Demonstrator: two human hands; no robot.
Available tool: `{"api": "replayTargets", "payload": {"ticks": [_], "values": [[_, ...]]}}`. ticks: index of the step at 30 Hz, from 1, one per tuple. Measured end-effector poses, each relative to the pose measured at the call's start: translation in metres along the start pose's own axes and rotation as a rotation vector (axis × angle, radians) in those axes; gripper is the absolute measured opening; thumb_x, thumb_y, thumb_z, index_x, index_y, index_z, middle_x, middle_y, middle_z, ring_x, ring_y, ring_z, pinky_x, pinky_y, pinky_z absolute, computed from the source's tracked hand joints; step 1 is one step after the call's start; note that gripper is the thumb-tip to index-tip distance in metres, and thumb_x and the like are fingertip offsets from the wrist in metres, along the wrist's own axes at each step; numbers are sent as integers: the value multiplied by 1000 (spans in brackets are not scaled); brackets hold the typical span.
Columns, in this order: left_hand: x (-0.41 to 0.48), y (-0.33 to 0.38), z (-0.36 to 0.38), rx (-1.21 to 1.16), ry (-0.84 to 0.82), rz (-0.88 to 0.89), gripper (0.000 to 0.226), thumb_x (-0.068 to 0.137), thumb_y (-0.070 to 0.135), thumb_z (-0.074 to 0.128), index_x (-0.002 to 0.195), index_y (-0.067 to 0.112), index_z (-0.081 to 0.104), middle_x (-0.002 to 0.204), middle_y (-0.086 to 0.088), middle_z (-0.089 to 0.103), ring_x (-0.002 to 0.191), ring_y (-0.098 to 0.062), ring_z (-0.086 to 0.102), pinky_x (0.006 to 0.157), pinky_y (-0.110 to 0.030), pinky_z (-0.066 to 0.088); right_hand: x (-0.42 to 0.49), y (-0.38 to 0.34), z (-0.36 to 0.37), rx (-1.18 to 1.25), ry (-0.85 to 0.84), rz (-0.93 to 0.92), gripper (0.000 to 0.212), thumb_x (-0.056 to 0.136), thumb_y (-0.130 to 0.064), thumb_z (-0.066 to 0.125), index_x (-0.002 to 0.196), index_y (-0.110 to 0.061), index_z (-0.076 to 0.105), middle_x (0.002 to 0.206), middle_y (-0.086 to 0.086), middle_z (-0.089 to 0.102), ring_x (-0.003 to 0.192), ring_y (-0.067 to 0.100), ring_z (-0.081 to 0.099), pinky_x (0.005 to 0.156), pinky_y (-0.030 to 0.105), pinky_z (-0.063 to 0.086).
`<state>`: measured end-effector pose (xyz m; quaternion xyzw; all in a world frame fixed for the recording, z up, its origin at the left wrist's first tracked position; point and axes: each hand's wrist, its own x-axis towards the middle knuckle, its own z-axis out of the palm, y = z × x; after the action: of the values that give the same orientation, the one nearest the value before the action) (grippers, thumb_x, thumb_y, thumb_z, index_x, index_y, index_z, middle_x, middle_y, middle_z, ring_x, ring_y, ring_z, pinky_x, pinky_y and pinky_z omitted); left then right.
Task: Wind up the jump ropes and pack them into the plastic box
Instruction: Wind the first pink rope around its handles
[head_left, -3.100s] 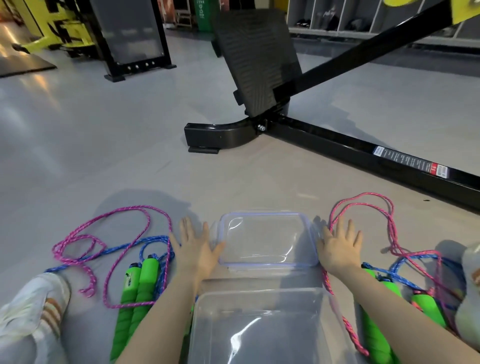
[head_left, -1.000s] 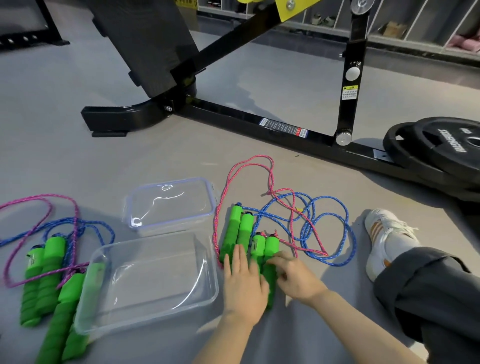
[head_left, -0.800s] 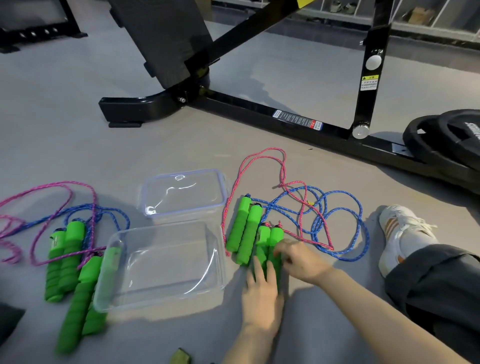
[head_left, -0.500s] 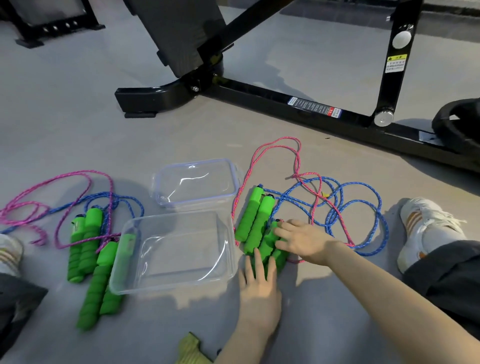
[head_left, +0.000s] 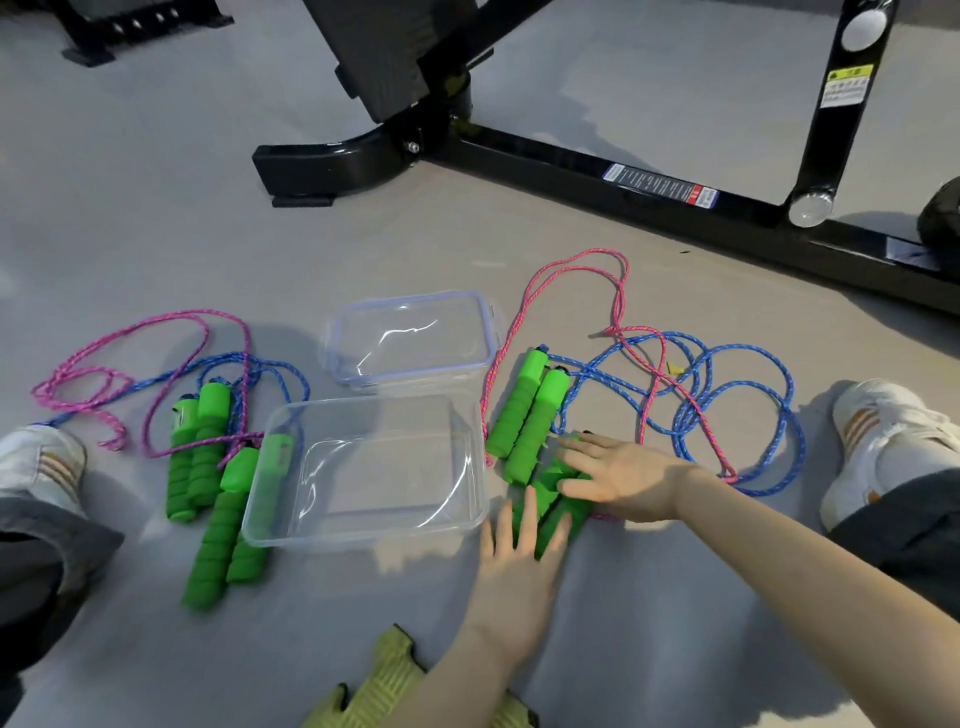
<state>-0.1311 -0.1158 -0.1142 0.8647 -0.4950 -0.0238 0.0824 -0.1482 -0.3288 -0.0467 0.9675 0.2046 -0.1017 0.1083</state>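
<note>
Jump ropes lie in two loose tangles on the grey floor: one group right of centre (head_left: 670, 384), with pink and blue cords sprawled toward the right shoe (head_left: 883, 441), and another at the left (head_left: 208, 415), its green foam handles beside the plastic box (head_left: 363, 535). The box sits open and empty at centre, and its clear lid (head_left: 415, 338) lies just above it in the frame. No rope is wound yet, so the task looks to be at its very start: gathering the first pair of handles.

The right hand (head_left: 623, 480) lies flat, fingers spread, over the lower green handles (head_left: 550, 499). The left hand (head_left: 519, 566) rests below them, fingers extended along the foam, not closed on it. Next, I judge, the hands must close on the handles, lift them, and draw the cord free of the crossing strands.

The black machine frame (head_left: 675, 208) across the upper frame bears a label strip (head_left: 660, 187) and a yellow warning sticker (head_left: 844, 85); neither can be read.
</note>
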Motion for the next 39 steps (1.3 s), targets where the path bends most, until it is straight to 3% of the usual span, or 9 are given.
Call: {"api": "replayTargets", "payload": {"ticks": [6,11,13,15,18,21,24,32,39], "values": [[5,-2,-4,-3,66,35,48,76,16,38,122,28,46,129,-16,48,98,-33,61,74,-38,56,13,-7,-1,96,-147,147,65,86,-16,52,145,-7,26,145,15,35,137,28,29,114,40,22],[0,-5,-7,43,108,96,40,82,10,35,118,22,46,116,-11,67,85,-31,68,68,-34,56,6,-12,-8,60,-223,136,56,79,-26,57,131,-10,42,127,11,47,119,29,45,110,39,26],[-4,-11,-8,75,168,114,38,92,4,25,120,19,46,116,-9,68,87,-30,69,69,-34,57,0,-12,-3,36,-91,86,56,71,-30,64,122,-9,53,113,11,60,107,29,59,100,39,44],[-9,-23,-8,114,227,184,38,91,6,28,122,17,47,119,-8,66,92,-31,68,75,-35,56,-10,-12,0,-30,-11,30,52,78,-38,51,123,-12,51,108,9,65,102,29,64,89,37,53],[-17,-41,-10,177,235,326,43,90,9,29,130,16,45,131,-8,59,107,-33,63,87,-38,54,-24,-13,11,-114,53,-46,50,89,-43,33,133,-21,41,122,12,60,111,35,59,92,42,51],[-21,-46,-9,208,186,386,54,84,19,34,138,18,38,143,-9,44,119,-41,54,101,-45,45,-31,-14,15,-122,126,-77,49,89,-42,42,136,-28,39,134,16,43,115,38,57,95,45,47],[-20,-42,-9,212,175,369,55,83,22,33,138,19,35,143,-10,36,116,-45,54,99,-49,45,-30,-15,12,-50,158,-84,59,79,-37,64,133,-32,41,139,18,34,110,35,60,90,38,50],[-21,-26,-16,252,218,380,37,95,11,27,126,18,46,129,-3,60,97,-37,66,81,-44,55,-33,-24,5,-40,17,-7,51,79,-33,55,129,-32,46,116,17,62,92,32,65,75,35,56],[-10,-21,-38,402,283,452,49,98,2,15,126,17,53,126,-3,63,95,-38,65,87,-49,40,-41,-18,-16,-108,183,-33,56,67,-25,62,120,-26,44,93,8,59,72,25,61,76,37,55]]}}
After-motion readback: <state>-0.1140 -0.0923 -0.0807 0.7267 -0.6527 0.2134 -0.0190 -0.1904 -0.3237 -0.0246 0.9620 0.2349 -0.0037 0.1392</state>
